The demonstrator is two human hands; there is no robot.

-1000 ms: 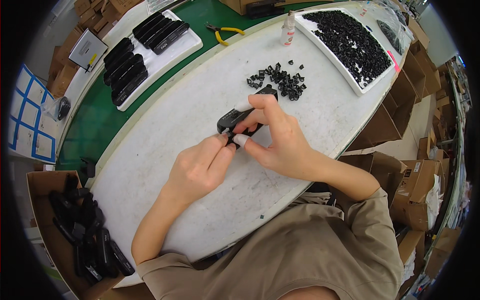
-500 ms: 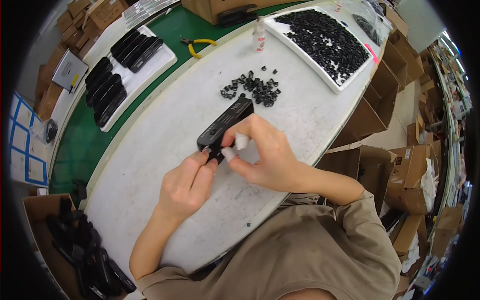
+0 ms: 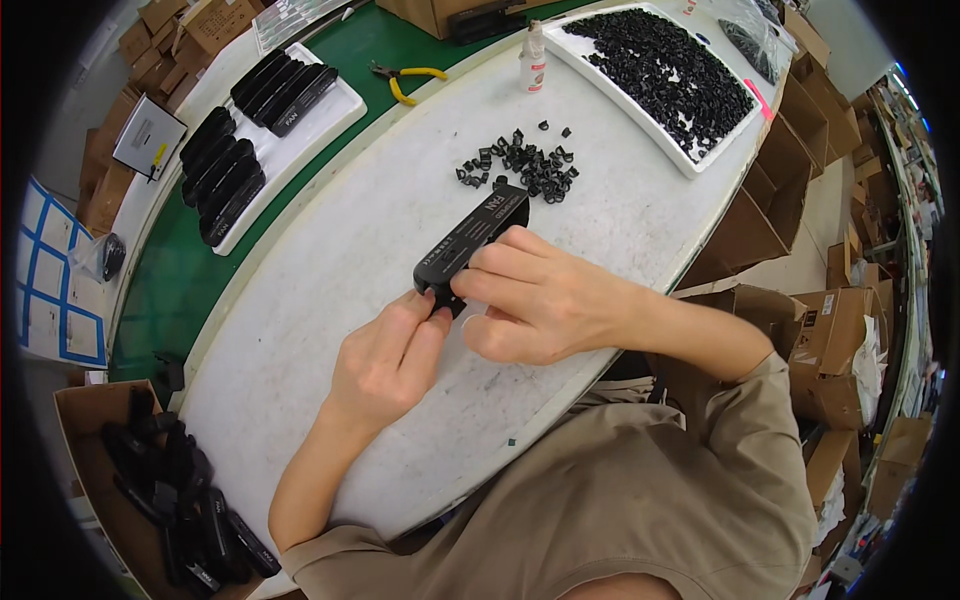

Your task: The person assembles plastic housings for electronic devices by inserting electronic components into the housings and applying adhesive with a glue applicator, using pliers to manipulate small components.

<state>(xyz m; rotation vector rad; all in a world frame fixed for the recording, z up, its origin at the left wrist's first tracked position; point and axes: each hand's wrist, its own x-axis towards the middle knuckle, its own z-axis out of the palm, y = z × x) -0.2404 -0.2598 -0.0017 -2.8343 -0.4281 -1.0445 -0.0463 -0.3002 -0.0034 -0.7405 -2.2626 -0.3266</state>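
Observation:
A black oblong plastic housing [image 3: 472, 236], with pale print on its upper face, is held tilted over the white worktop. My left hand [image 3: 385, 360] is closed, its thumb and fingertips pinching the housing's near end, where a small dark part sticks out below. My right hand [image 3: 540, 295] lies along the right side of the housing, fingers curled and pressed against it close to the same end. Its thumb is tucked under, and whatever its fingertips touch there is mostly hidden. Just beyond the far end lies a loose pile of small black clips [image 3: 540, 170].
A white tray [image 3: 690, 165] of many small black pieces stands far right, beside a small bottle [image 3: 532, 60]. Yellow-handled pliers [image 3: 405, 82] lie on the green surface. Similar housings fill a white foam tray [image 3: 340, 105] and a cardboard box [image 3: 85, 410] at lower left.
The view has shifted a little, so everything sits slightly right and higher. My right hand has rolled over, its fingers now curled with knuckles up. The left hand keeps its pinch.

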